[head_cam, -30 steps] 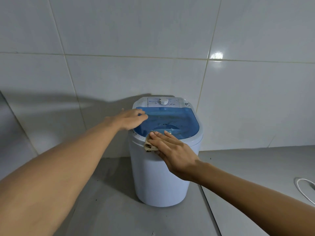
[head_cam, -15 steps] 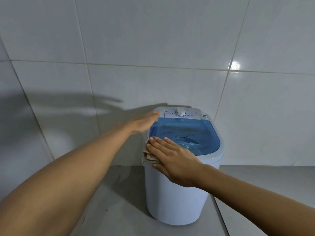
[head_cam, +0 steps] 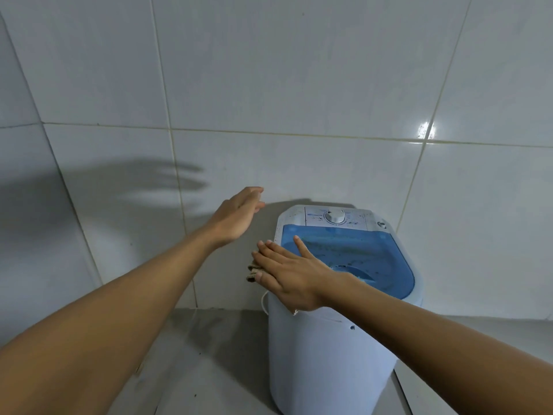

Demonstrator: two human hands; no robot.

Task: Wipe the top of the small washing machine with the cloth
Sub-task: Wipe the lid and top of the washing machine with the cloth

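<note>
The right hand (head_cam: pixel 287 274) lies flat, fingers spread, pressing a small beige cloth (head_cam: pixel 253 272) onto the near-left rim of the small washing machine (head_cam: pixel 329 354). Most of the cloth is hidden under the palm; a folded edge pokes out past the rim, hanging over the side. The left hand (head_cam: pixel 238 215) floats open and empty in the air, left of the machine and apart from it, holding nothing.

My worry is that overhanging edge: with only flat pressure and no pinch on the cloth, a sweep further left could push it off the rim and down to the floor. The machine looks light, and with nothing bracing it a hard push might shove or tip it.

The blue lid (head_cam: pixel 359 259) carries dark specks, and so does the white control panel (head_cam: pixel 335 218) at the far edge, where the dial (head_cam: pixel 335 217) stands proud and would snag a straight wipe. The tiled wall (head_cam: pixel 269 85) sits close behind, leaving little room back there. A thin white cord (head_cam: pixel 263 301) dangles at the machine's left side
</note>
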